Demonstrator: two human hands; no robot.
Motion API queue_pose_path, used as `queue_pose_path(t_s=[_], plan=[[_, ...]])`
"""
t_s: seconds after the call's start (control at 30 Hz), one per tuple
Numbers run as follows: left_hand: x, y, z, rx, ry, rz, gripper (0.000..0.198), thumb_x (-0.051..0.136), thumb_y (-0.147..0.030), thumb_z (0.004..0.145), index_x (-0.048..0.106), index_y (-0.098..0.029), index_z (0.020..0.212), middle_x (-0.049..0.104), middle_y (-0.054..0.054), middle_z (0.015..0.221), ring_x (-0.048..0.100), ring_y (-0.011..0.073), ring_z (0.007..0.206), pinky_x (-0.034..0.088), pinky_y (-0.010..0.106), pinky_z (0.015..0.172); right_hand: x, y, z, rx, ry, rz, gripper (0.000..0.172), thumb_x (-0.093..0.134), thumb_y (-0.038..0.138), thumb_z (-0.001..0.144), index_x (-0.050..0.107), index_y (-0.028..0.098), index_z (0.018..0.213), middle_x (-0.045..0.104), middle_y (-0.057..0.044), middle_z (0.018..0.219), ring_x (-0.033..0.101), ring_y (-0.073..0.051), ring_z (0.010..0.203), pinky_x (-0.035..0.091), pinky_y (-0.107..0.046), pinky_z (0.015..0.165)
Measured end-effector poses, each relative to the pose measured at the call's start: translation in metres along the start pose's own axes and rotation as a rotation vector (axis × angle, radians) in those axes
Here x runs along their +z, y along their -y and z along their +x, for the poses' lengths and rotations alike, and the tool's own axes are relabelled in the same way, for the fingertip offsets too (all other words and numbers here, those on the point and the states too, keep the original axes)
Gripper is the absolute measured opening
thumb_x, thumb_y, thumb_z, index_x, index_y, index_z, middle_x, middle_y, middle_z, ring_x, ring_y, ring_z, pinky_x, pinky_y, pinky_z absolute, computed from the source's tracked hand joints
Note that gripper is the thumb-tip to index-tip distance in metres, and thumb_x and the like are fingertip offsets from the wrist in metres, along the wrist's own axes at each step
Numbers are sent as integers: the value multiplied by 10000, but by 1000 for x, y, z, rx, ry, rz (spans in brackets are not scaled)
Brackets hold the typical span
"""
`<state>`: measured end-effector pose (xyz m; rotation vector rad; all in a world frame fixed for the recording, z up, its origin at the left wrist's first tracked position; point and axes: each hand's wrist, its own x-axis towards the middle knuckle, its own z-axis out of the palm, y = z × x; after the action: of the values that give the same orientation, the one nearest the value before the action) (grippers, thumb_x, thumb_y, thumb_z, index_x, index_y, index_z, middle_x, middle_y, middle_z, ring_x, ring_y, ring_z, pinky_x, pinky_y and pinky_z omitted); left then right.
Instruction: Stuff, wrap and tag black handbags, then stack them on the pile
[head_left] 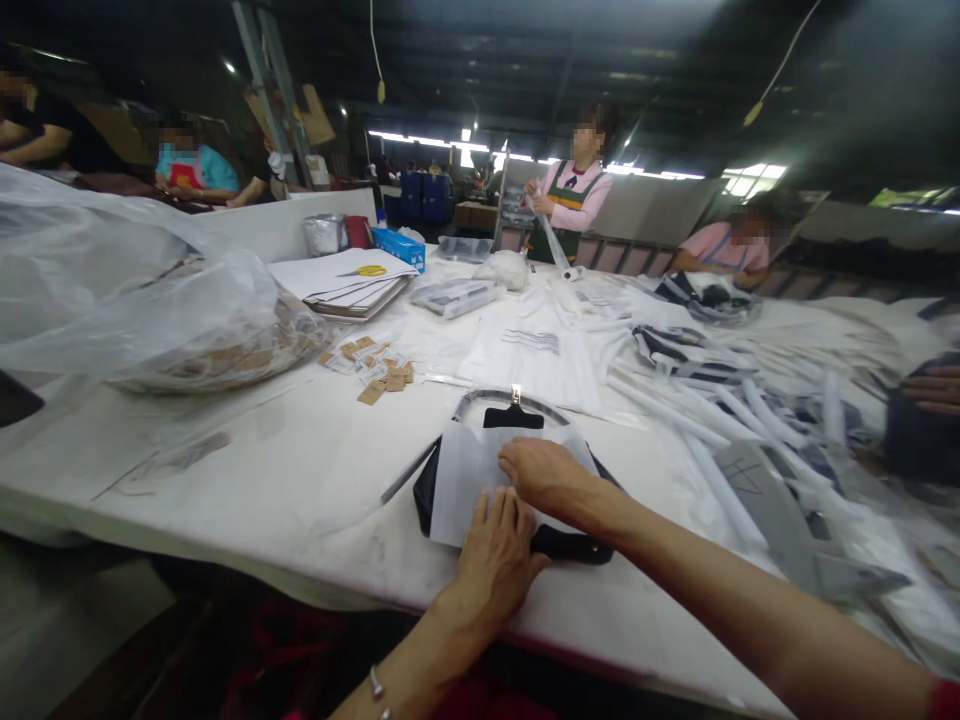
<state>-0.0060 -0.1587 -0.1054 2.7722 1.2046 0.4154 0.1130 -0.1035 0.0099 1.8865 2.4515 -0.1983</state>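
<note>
A black handbag (pixel 426 490) lies on the table in front of me, with a gold-coloured clasp (pixel 516 395) on its upper tab. A handle wrapped in clear plastic curves out behind it. Over the bag's front is a white sheet of paper (pixel 459 470). My left hand (pixel 496 545) rests flat on the lower part of that sheet, fingers stretched out. Just above it, my right hand (pixel 541 474) touches the sheet with its fingers curled in; whatever they may hold is hidden. A black strap end (pixel 574 545) sticks out below my right forearm.
Small brown and white tags (pixel 382 370) lie scattered beyond the bag. A big clear plastic bag (pixel 202 330) stands left. Yellow-handled scissors (pixel 369 271) sit on stacked sheets (pixel 337 285). Plastic-wrapped items (pixel 697 355) crowd the right. A co-worker (pixel 574 195) stands across, holding plastic.
</note>
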Motion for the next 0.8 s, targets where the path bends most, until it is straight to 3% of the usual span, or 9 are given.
queue_pose_path(t_s=[0.13,0.2,0.27,0.33,0.43,0.5,0.6,0.7,0.8], plan=[[-5,15,-6,40,6,-97,821,614,-613,824,389,-92,1419,456,234,1453,395,381,1372,317,572,1133,52,-12,10,-154,-225,6,211,511,221,939,691,186,1044,710,-110,1060,637,-241,1024,440,-395,963],[-20,23,-6,84,31,-144,733,549,-576,886,392,-93,1415,476,210,1444,418,343,1365,341,529,1133,81,-29,8,-96,-385,60,264,493,230,955,649,184,1163,687,-112,1172,599,-244,1128,387,-439,1049],[-43,29,0,149,88,-182,509,479,-457,962,462,-136,1357,551,151,1387,502,282,1299,402,458,1099,102,-43,6,-1,-492,96,304,495,261,961,616,162,1222,667,-120,1230,572,-253,1183,362,-457,1083],[-69,29,15,199,188,-165,304,439,-301,986,565,-150,1218,654,114,1222,627,243,1114,497,396,978,113,-50,5,30,-509,101,316,516,281,953,619,146,1220,666,-119,1242,562,-259,1204,339,-455,1107],[-90,25,48,186,296,10,248,417,-131,938,630,-105,1062,696,133,988,672,269,905,538,402,791,115,-50,7,34,-481,90,305,511,241,950,626,148,1217,663,-104,1258,556,-250,1217,324,-430,1116],[-84,25,66,116,224,117,246,432,-102,913,638,-86,1046,682,167,1016,645,306,974,499,460,861,112,-49,7,37,-475,77,298,497,215,953,627,156,1213,665,-94,1254,561,-242,1206,318,-416,1113],[-55,37,76,11,129,163,260,466,-213,948,620,-104,1126,663,169,1112,588,321,1101,390,530,1012,108,-46,6,85,-526,42,256,495,266,969,656,169,1143,692,-89,1179,571,-252,1156,275,-433,1117],[-32,57,73,-21,91,97,376,452,-363,978,518,-183,1301,614,115,1262,530,269,1205,316,500,1093,105,-44,5,138,-548,21,237,493,326,978,685,190,1007,711,-81,1045,588,-250,1050,276,-436,1078],[-29,73,77,-36,129,44,413,429,-467,973,529,-215,1285,611,95,1261,544,266,1184,352,466,1054,103,-43,5,171,-511,36,255,489,354,981,683,204,912,701,-65,936,586,-234,942,346,-382,940]])
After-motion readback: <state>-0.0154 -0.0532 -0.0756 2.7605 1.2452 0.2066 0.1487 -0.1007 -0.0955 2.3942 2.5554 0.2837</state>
